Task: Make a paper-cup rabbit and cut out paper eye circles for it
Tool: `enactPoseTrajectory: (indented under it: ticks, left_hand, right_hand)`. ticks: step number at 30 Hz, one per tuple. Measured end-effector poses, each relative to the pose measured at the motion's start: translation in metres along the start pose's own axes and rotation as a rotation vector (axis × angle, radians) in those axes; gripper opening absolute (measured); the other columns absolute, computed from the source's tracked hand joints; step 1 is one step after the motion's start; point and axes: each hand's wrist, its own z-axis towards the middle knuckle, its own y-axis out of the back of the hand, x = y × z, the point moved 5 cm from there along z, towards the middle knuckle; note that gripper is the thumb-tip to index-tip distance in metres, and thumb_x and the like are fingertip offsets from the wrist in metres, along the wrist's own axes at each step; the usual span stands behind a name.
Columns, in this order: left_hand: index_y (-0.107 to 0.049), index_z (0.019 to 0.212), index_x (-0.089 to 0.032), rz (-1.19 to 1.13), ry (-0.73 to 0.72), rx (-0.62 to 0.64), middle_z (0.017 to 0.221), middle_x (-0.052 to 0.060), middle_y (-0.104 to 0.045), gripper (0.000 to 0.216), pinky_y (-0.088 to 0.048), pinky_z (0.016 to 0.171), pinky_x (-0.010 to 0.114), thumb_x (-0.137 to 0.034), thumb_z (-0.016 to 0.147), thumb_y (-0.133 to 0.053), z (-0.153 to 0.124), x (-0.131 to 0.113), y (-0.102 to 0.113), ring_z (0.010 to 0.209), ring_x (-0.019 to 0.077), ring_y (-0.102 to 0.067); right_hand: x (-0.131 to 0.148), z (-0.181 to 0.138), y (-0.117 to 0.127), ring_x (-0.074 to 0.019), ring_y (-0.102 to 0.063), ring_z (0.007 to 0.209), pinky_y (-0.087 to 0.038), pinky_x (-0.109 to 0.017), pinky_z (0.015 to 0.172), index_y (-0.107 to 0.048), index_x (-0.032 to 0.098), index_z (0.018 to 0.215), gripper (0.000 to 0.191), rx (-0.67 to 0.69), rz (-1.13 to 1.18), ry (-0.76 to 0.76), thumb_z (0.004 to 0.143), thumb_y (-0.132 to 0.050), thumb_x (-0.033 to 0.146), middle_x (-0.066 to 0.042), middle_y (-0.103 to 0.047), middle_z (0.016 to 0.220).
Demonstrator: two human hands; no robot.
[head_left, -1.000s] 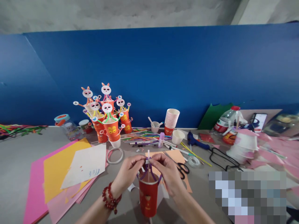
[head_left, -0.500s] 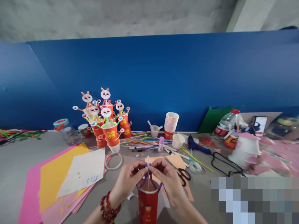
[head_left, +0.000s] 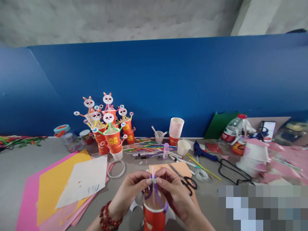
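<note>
1. Cup [head_left: 154, 220], red and upright, stood at the near centre of the table [head_left: 14, 173], its mouth upward between the two hands; its base ran out of view.
2. Pale stick [head_left: 153, 195] rose from the cup's mouth, purple strips [head_left: 157, 194] curving up beside it to meet near its top, where a small white band [head_left: 153, 181] crossed them.
3. Left hand [head_left: 131, 187] had thumb and fingers together, clamped on the band's left end; right hand [head_left: 173, 190] pinched its right end the same way. Gripping from both sides probably held the band snug and the stick steady.
4. Orange paper [head_left: 184, 166] lay just beyond the hands, with black-handled scissors [head_left: 190, 184] resting partly on it, seemingly within the right hand's easy reach.
5. Left of the work, a white sheet [head_left: 83, 184] overlapped a yellow sheet [head_left: 51, 192], perhaps to leave the centre free.
6. Farther off stood a purple glue stick [head_left: 166, 151] and, to its right, a blue glue gun [head_left: 204, 153].
7. Far left, rabbit-faced cups [head_left: 114, 141] were grouped near the blue panel [head_left: 154, 83], likely out of the hands' way.
</note>
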Motion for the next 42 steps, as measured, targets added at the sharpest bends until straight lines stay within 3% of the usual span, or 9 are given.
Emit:
enactPoseTrajectory:
  ticks: [4,11,18,23,33,42]
  left_hand:
    - [-0.074,0.079,-0.013,-0.069,0.033,0.046,0.068,0.003,-0.066,0.029,-0.044,0.060,0.022,-0.037,0.066,-0.085,-0.001,0.002,-0.001,0.059,0.0104,-0.054]
    - [-0.075,0.077,-0.014,-0.059,0.031,0.041,0.075,0.004,-0.070,0.026,-0.044,0.067,0.023,-0.037,0.068,-0.084,-0.003,0.001,-0.001,0.068,0.0130,-0.058]
    - [-0.072,0.079,-0.014,-0.115,0.034,0.018,0.073,0.003,-0.069,0.027,-0.044,0.065,0.021,-0.035,0.067,-0.085,-0.001,0.003,-0.001,0.066,0.0113,-0.058]
    - [-0.068,0.074,-0.013,-0.074,-0.010,-0.018,0.067,0.000,-0.064,0.032,-0.040,0.058,0.019,-0.037,0.063,-0.087,-0.001,0.000,-0.001,0.059,0.0092,-0.053]
    - [-0.066,0.075,-0.014,-0.136,0.061,0.079,0.065,-0.001,-0.056,0.027,-0.033,0.054,0.019,-0.036,0.073,-0.081,-0.007,0.002,-0.005,0.057,0.0070,-0.045]
    - [-0.065,0.074,-0.013,-0.257,0.079,0.146,0.073,0.001,-0.063,0.023,-0.041,0.064,0.020,-0.025,0.069,-0.084,-0.005,0.001,-0.010,0.066,0.0096,-0.055]
  right_hand:
    - [-0.004,-0.001,-0.003,-0.0133,-0.060,0.063,-0.046,-0.025,0.064,-0.068,0.019,0.073,0.028,0.035,0.037,-0.033,0.059,-0.090,0.029,0.001,-0.065,0.068]
    - [-0.009,0.001,-0.001,-0.0120,-0.054,0.061,-0.043,-0.023,0.060,-0.068,0.020,0.070,0.025,0.029,0.023,0.039,0.061,-0.089,0.031,0.002,-0.061,0.069]
    - [-0.004,0.002,0.005,-0.0141,-0.056,0.068,-0.044,-0.026,0.066,-0.071,0.021,0.082,0.022,0.002,-0.130,0.138,0.075,-0.079,0.040,0.000,-0.061,0.073]
    - [0.008,0.000,0.005,-0.0161,-0.057,0.075,-0.045,-0.027,0.071,-0.072,0.020,0.080,0.025,-0.027,-0.289,0.155,0.065,-0.087,0.034,-0.002,-0.064,0.079]
    - [0.008,-0.001,0.004,-0.0145,-0.056,0.071,-0.045,-0.026,0.069,-0.072,0.020,0.074,0.023,-0.015,-0.226,0.125,0.061,-0.089,0.030,0.000,-0.063,0.076]
    - [0.006,-0.002,-0.001,-0.0102,-0.054,0.067,-0.043,-0.021,0.063,-0.071,0.018,0.072,0.023,0.070,-0.160,0.104,0.061,-0.090,0.026,0.002,-0.061,0.073]
